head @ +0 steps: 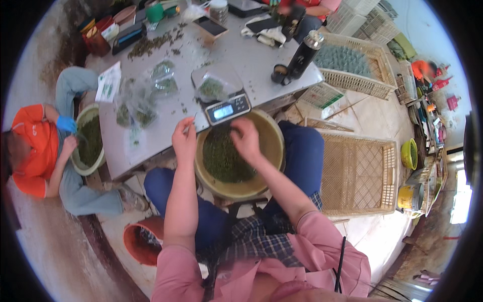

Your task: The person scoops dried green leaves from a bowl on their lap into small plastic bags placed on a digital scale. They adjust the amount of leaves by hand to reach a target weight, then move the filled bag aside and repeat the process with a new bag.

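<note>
A yellowish plastic basin [277,151] rests between the knees, partly filled with small green plant pieces [226,158]. My right hand [246,137] hovers over the basin's upper part, fingers curled down; whether it holds anything cannot be told. Near the table edge, left of the basin, my left hand [184,136] is raised with thumb and fingertips close together around what looks like a thin dark sprig [195,116]. Just beyond the hands sits a digital scale [228,109] with a lit display. On its platform lies a clear plastic bag of green material [212,88].
The metal table [151,145] bears filled bags [141,113], a phone [210,26] and a black thermos [306,53]. A co-worker [37,147] with another basin [88,170] sits left. Plastic crates [358,173] stand right; a red bucket [141,241] stands lower left.
</note>
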A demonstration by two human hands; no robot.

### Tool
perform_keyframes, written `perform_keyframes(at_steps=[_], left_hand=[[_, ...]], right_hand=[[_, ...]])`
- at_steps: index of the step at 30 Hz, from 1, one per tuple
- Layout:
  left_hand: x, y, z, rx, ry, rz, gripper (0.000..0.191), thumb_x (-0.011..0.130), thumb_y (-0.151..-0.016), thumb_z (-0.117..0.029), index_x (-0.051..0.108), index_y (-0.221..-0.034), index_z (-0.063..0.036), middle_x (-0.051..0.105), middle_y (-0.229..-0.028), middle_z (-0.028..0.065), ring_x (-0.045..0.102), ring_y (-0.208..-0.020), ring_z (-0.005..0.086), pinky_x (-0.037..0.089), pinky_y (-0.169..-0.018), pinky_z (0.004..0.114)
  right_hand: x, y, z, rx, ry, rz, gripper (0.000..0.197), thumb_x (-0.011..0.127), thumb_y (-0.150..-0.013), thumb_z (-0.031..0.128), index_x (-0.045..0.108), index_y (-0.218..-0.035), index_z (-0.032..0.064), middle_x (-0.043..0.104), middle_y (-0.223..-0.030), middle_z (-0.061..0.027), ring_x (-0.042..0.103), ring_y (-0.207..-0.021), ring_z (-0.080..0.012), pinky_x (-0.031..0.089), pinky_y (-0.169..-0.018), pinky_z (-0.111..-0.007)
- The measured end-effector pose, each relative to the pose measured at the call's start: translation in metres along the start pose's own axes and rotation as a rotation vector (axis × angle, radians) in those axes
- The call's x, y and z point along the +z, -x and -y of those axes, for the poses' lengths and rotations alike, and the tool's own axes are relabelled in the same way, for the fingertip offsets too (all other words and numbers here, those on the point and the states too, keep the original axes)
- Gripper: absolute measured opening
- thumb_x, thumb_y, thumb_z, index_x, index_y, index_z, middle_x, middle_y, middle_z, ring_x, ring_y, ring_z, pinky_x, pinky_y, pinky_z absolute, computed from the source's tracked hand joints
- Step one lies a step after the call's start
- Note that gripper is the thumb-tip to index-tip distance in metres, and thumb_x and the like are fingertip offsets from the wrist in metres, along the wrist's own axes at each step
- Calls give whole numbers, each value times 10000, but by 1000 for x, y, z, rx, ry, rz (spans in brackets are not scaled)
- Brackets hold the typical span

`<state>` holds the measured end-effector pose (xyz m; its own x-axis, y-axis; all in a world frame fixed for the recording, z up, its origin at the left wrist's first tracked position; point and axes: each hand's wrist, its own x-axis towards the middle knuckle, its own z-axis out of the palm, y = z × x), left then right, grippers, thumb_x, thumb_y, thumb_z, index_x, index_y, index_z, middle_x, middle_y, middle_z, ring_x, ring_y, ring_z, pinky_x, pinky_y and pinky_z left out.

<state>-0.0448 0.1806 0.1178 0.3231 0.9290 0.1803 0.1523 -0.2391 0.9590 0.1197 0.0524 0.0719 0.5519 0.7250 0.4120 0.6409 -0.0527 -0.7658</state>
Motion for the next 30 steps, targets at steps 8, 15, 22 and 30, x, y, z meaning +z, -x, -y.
perform_keyframes(at_steps=[8,15,22,30], left_hand=[[0,-3,-3,-29,-15,5,212,562,-872,-34,669,-1054,-44,660,-1040,59,614,-945,131,496,-757,255],[1,-6,-6,-98,29,63,218,579,-874,-58,652,-1078,-28,670,-1057,55,613,-1022,148,465,-880,278],[3,-6,-9,-92,-18,83,208,593,-874,-67,663,-1067,-34,682,-1028,58,618,-1005,142,470,-869,280],[3,-6,0,-57,7,77,197,590,-846,-80,683,-1018,-55,666,-1042,85,631,-982,187,510,-817,308]], right_hand=[[-22,-81,44,-142,190,-26,325,677,-716,-8,666,-1013,125,403,-1375,-196,375,-1265,-407,339,-1047,-447],[-19,-104,42,-240,352,15,397,787,-616,78,652,-980,159,392,-1387,-210,337,-1292,-438,326,-1057,-487],[-18,-106,34,-266,363,45,391,801,-628,105,654,-989,136,419,-1370,-190,368,-1278,-417,352,-1036,-476],[-24,-102,44,-278,306,49,338,802,-633,120,675,-947,123,471,-1317,-178,405,-1248,-396,390,-986,-464]])
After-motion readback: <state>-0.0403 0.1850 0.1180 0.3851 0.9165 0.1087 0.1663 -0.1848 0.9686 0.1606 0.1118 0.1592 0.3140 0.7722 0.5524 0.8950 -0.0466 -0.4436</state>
